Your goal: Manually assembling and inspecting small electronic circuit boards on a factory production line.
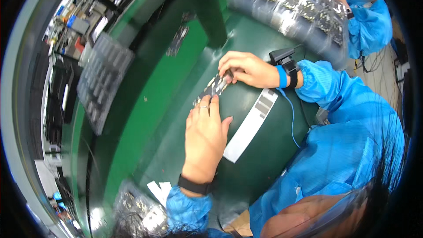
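Both hands point(205, 139) press board strip point(214, 87) (flat).

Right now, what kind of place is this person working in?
Probably an electronics factory bench. Both hands, the left hand and right hand, press on a small dark circuit strip on a green work mat. Clear plastic trays of small parts sit nearby, and a co-worker in a blue smock works beside them.

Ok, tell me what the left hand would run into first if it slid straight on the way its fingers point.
The left hand points up the picture; its fingertips already touch the dark component strip. Just beyond lies the right hand, probably next.
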`<action>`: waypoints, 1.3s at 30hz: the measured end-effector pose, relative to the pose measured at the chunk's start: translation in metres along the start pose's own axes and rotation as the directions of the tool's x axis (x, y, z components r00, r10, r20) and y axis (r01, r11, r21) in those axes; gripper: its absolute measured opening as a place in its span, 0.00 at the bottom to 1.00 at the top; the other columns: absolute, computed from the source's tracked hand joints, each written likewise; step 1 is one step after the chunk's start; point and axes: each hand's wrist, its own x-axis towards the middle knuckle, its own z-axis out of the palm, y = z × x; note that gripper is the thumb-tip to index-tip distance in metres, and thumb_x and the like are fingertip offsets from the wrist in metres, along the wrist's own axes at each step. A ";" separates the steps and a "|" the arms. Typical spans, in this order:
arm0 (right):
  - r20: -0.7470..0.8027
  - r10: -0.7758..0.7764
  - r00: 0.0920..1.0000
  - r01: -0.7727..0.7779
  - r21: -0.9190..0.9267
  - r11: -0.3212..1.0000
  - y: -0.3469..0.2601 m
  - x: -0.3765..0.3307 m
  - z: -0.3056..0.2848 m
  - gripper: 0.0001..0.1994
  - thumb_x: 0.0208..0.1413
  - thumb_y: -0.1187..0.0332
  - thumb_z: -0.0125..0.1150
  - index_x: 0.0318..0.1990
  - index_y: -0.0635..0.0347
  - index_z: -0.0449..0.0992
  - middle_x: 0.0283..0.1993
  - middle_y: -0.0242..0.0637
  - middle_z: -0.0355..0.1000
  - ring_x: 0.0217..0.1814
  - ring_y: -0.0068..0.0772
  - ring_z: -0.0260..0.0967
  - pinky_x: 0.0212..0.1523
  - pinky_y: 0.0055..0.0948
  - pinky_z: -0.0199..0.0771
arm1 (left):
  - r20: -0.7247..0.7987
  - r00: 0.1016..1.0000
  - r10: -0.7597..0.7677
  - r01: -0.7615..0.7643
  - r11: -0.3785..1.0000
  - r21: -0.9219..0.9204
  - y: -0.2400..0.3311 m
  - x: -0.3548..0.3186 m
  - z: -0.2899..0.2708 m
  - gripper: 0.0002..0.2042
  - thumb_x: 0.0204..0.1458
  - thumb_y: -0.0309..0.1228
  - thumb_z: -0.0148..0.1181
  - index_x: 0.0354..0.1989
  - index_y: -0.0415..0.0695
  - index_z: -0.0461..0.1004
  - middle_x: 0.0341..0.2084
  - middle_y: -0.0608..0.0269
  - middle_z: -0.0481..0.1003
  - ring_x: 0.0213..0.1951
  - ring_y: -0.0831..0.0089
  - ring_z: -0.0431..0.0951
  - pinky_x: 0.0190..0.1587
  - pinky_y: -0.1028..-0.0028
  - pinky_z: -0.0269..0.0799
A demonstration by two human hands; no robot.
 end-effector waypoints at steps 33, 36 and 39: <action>0.353 0.258 0.899 -0.336 0.181 0.924 -0.023 -0.020 -0.004 0.12 0.64 0.66 0.70 0.47 0.66 0.80 0.42 0.38 0.84 0.41 0.21 0.80 0.43 0.25 0.81 | 0.137 0.976 -0.169 0.185 0.977 -0.110 0.093 -0.040 0.050 0.36 0.56 0.43 0.70 0.66 0.29 0.67 0.67 0.39 0.62 0.66 0.42 0.68 0.66 0.48 0.70; 0.311 0.279 0.909 -0.354 0.218 0.910 -0.031 -0.026 0.001 0.12 0.63 0.67 0.70 0.47 0.67 0.79 0.40 0.39 0.84 0.38 0.23 0.81 0.40 0.25 0.80 | 0.138 0.978 -0.158 0.169 0.983 -0.069 0.102 -0.045 0.051 0.37 0.54 0.43 0.71 0.66 0.29 0.67 0.67 0.38 0.63 0.67 0.40 0.67 0.66 0.47 0.69; 0.328 0.300 0.896 -0.379 0.209 0.902 -0.036 -0.026 0.002 0.12 0.63 0.67 0.70 0.46 0.67 0.78 0.36 0.39 0.84 0.35 0.25 0.81 0.38 0.25 0.81 | 0.180 0.970 -0.163 0.176 0.982 -0.063 0.109 -0.049 0.048 0.38 0.53 0.45 0.71 0.66 0.30 0.68 0.67 0.37 0.65 0.67 0.39 0.67 0.66 0.47 0.69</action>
